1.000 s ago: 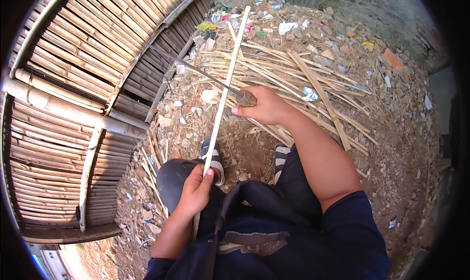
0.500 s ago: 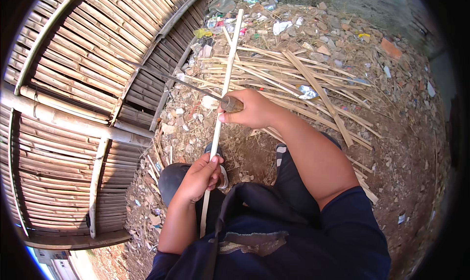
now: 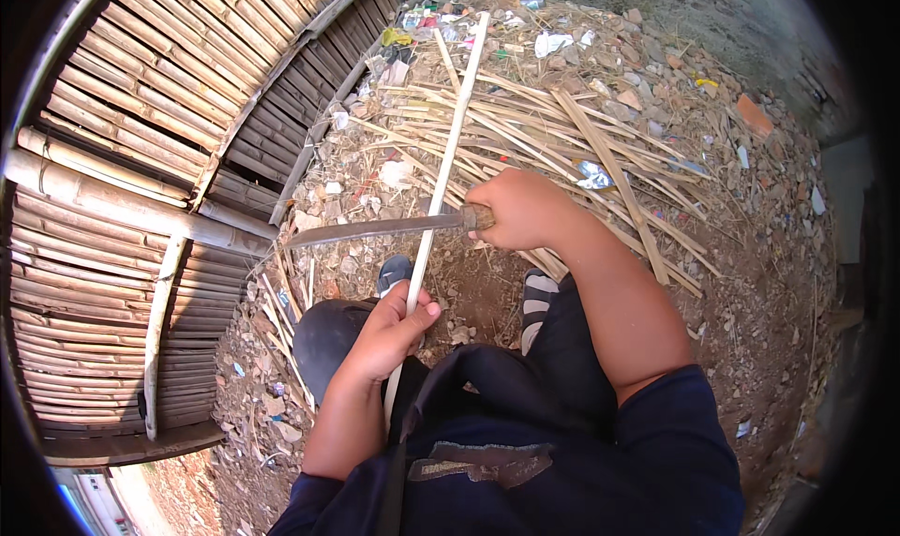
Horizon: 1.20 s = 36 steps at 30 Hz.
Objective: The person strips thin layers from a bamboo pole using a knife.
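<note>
My left hand (image 3: 392,328) is closed around the lower part of a long pale bamboo strip (image 3: 457,128), which slants up and away from my lap. In my right hand (image 3: 520,208) is the wooden handle of a long-bladed knife (image 3: 375,230). The blade points left and crosses the strip a little above my left hand. Whether its edge bites into the strip I cannot tell. The strip's lower end runs down beside my dark clothing and is partly hidden there.
Several split bamboo strips (image 3: 525,133) lie in a loose pile on the rubble ahead. A slatted bamboo wall (image 3: 131,255) rises on the left. Scattered litter and an orange brick piece (image 3: 754,115) lie farther off. My shod feet (image 3: 537,306) are below the hands.
The knife has swung from pointing up and left to lying nearly level across the strip. My right hand has shifted right and slightly nearer, its thumb off the strip.
</note>
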Available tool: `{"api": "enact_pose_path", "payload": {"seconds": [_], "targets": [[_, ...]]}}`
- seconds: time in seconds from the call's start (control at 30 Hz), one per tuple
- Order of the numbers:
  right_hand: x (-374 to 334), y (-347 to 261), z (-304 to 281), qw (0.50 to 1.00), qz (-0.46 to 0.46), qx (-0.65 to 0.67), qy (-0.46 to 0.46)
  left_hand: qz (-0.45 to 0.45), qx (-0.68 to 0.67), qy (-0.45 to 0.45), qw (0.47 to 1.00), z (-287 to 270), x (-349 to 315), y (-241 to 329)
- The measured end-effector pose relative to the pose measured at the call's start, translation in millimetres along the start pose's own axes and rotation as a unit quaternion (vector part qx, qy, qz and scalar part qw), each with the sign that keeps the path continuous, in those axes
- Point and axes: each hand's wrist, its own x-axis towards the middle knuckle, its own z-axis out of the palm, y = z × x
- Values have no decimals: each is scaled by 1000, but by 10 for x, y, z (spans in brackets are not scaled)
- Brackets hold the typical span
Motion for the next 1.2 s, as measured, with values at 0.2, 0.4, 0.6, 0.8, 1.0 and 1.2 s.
{"api": "enact_pose_path", "payload": {"seconds": [0.2, 0.4, 0.6, 0.8, 1.0, 1.2], "targets": [[62, -3, -119, 992, 93, -14, 82, 55, 64, 6, 996, -29, -40, -45], [148, -157, -52, 996, 64, 44, -42, 47, 95, -8, 994, -34, -44, 11], [116, -341, 126, 998, 66, 8, 22, 13, -1, 2, 1000, -89, -28, 6], [275, -47, 116, 995, 87, 50, -1, 21, 2, 13, 1000, -17, 25, 26], [147, -278, 146, 997, 19, -64, 24, 0, -52, -19, 998, -111, -5, -19], [235, -188, 187, 995, 81, -28, 45, 3, -40, -19, 999, -82, 38, 87]]}}
